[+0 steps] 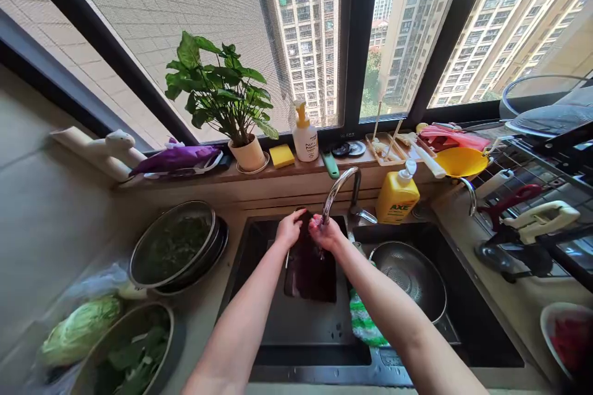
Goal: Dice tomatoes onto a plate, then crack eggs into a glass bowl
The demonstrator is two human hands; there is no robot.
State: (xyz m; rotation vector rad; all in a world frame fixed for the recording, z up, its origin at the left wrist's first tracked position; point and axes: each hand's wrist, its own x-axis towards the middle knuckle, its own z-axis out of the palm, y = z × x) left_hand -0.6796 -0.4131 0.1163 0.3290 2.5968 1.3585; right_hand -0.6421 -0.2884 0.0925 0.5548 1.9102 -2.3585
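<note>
A dark reddish-brown rectangular board [310,274], which looks like a cutting board, leans in the left basin with a wet, shiny face. My left hand [290,229] grips its upper left edge, the fingers reaching over the top. Under the chrome faucet [340,188] my right hand [325,232] is cupped, palm up and fingers loosely curled, close to the board's upper right edge. Water runs over this hand and falls onto the board. I see nothing held in it. A green-and-white striped cloth [364,321] hangs over the divider, partly behind my right forearm.
A wok [410,281] lies in the right basin. Yellow detergent [397,197] stands behind it. Along the sill are a potted plant [248,151], a yellow sponge [282,155] and a pump bottle [305,139]. Bowls of greens [173,247] and a cabbage [81,330] sit left.
</note>
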